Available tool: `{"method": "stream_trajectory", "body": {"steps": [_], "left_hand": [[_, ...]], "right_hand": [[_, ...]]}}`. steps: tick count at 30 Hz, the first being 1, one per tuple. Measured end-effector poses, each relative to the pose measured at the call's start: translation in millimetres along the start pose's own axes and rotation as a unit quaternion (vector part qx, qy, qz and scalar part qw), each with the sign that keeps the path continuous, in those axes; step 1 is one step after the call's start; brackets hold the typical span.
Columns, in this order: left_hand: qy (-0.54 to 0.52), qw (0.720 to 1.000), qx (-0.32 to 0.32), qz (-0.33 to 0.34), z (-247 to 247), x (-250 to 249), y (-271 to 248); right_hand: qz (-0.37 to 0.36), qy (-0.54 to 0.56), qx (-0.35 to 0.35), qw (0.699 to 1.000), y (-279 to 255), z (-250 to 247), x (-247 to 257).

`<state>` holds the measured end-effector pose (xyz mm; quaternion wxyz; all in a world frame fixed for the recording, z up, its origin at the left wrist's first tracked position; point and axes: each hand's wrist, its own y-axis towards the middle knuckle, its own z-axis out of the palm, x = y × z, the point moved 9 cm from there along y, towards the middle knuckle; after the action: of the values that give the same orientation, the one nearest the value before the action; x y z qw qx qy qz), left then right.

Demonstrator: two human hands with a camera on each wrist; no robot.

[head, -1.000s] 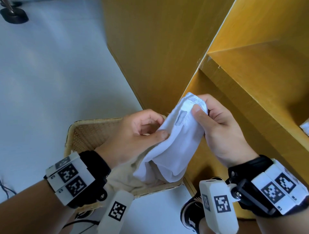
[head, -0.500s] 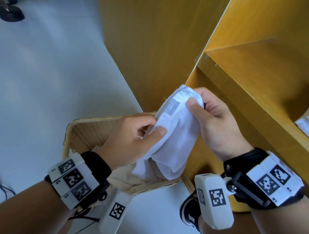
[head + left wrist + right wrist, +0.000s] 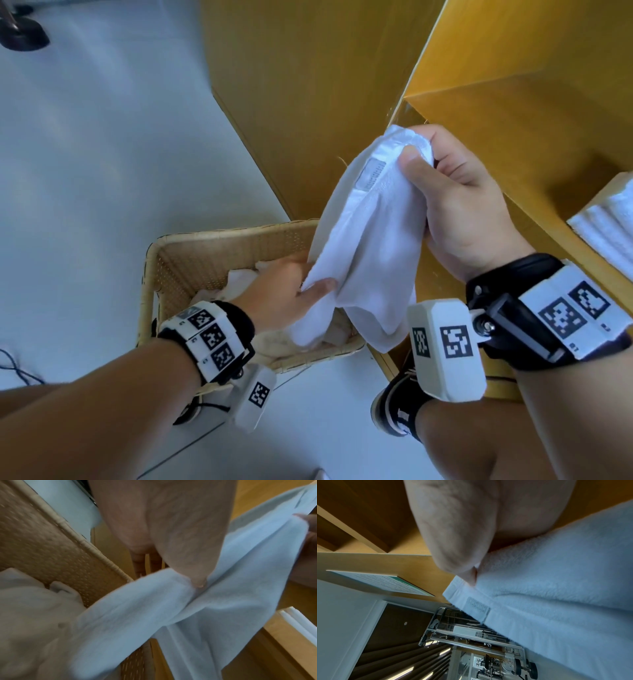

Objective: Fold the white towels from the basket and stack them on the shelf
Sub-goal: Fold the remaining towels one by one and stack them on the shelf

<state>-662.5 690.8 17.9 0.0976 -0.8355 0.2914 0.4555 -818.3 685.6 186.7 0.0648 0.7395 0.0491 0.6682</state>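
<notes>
A white towel hangs between my hands above the wicker basket. My right hand grips its bunched top hem, near the sewn label, in front of the yellow wooden shelf. Lower down, my left hand pinches the towel's edge with the thumb just over the basket. In the left wrist view the towel drapes from the thumb. The right wrist view shows the hem and label under my thumb. More pale cloth lies inside the basket.
Folded white towels sit on a lower shelf board at the right edge. The shelf's side panel rises just behind the basket. Pale floor spreads to the left, with a dark stand base far off. My shoe stands by the shelf foot.
My right hand has lifted the towel's top hem higher toward the shelf. My left hand has slid down the towel's edge toward the basket, stretching the cloth longer.
</notes>
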Motion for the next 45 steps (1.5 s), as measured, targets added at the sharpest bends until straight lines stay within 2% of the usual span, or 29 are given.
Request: {"method": "stream_trajectory", "body": {"steps": [5,12,15,18,22,28,31,35,38,45], "left_hand": [[-0.006,0.999,0.031,-0.006,28,9,-3],[0.077,0.996,0.010,-0.035,40,26,-4],[0.096,0.993,-0.048,-0.043,20,28,-7],[0.106,0.989,-0.102,-0.023,-4,18,-14],[0.124,0.982,-0.140,-0.010,-30,15,-20],[0.134,0.979,-0.152,-0.002,-68,-2,-22],[0.144,0.975,-0.171,0.014,-96,-20,-27],[0.205,0.956,-0.200,0.061,-140,-53,-33],[0.231,0.949,-0.205,0.067,-165,-77,-37],[0.206,0.960,-0.184,0.056,-199,-114,-55]], "right_hand": [[-0.016,0.007,0.002,1.000,-9,-6,18],[-0.036,-0.004,-0.013,0.999,-21,-22,35],[-0.044,-0.005,-0.041,0.998,-23,-35,41],[-0.053,-0.025,-0.090,0.994,-25,-53,46],[-0.059,-0.050,-0.147,0.986,-26,-73,48],[-0.067,-0.075,-0.171,0.980,-26,-85,56],[-0.073,-0.104,-0.210,0.970,-33,-99,62],[-0.071,-0.129,-0.248,0.957,-44,-105,67],[-0.055,-0.119,-0.263,0.956,-49,-107,73],[-0.065,-0.160,-0.225,0.959,-50,-99,140]]}}
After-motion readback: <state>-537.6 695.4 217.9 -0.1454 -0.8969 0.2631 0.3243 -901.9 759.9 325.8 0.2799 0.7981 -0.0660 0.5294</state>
